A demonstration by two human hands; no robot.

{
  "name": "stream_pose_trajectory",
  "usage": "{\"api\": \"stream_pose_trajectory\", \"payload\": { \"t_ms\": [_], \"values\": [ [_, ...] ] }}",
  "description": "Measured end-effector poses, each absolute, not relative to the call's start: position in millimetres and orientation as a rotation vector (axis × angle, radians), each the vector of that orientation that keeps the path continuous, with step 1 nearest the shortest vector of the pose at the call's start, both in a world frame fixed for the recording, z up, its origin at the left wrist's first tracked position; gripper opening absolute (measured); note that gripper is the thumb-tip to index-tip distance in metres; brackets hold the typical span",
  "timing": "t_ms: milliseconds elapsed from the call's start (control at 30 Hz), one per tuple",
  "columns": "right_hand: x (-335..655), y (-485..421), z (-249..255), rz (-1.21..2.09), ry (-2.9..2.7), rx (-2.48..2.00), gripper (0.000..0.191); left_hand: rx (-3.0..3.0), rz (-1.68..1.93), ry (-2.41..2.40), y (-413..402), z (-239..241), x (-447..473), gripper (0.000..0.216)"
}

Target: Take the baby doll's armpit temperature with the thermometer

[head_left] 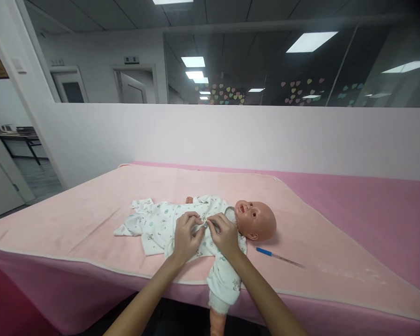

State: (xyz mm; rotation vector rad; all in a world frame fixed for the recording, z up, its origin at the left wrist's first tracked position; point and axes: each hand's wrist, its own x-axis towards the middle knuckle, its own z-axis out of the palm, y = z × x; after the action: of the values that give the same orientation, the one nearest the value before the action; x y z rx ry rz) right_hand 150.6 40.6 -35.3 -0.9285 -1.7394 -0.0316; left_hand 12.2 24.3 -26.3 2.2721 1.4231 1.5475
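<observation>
A baby doll [261,219] lies on its back with its head to the right. It is dressed in a white printed top [163,219] with small green and grey figures. My left hand [187,238] is closed in a pinch on white cloth at the front of this top. Beside it, my right hand [226,233] pinches the cloth too, its fingertips almost meeting the left ones. What exactly lies between the fingertips is too small to make out. One sleeve [224,280], with the doll's arm in it, reaches past the table edge towards me.
A thin stick with a blue end [264,251] lies near the doll's head. Under the doll spreads a peach blanket [91,205] over a pink cover [388,210]. A white wall [231,140] with a window above it stands behind, and a door [2,177] at the left.
</observation>
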Motion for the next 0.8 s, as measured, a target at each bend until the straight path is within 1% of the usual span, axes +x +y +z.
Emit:
{"api": "stream_pose_trajectory", "payload": {
  "t_ms": [200, 400, 533, 633, 700, 800],
  "values": [
    [151, 43, -37, -0.030, -1.676, -0.906, 0.016, 2.306, 1.668, 1.419, 20, -26, 13, 0.009],
    [151, 44, -37, -0.038, -1.660, -0.909, 0.019, 2.504, 1.481, 1.623, 23, -24, 19, 0.012],
    [152, 45, -39, -0.067, -1.685, -0.931, 0.020, 2.546, 1.377, 1.622, 21, -23, 14, 0.014],
    [154, 46, -41, -0.163, -1.712, -0.960, 0.020, 2.504, 1.334, 1.626, 17, -24, -4, 0.020],
    [154, 45, -40, -0.294, -1.721, -1.018, 0.023, 2.374, 1.390, 1.734, 15, -26, -21, 0.021],
    [150, 41, -36, -0.512, -1.778, -1.095, 0.033, 2.286, 1.405, 1.792, 12, -28, -39, 0.020]
  ]
}}
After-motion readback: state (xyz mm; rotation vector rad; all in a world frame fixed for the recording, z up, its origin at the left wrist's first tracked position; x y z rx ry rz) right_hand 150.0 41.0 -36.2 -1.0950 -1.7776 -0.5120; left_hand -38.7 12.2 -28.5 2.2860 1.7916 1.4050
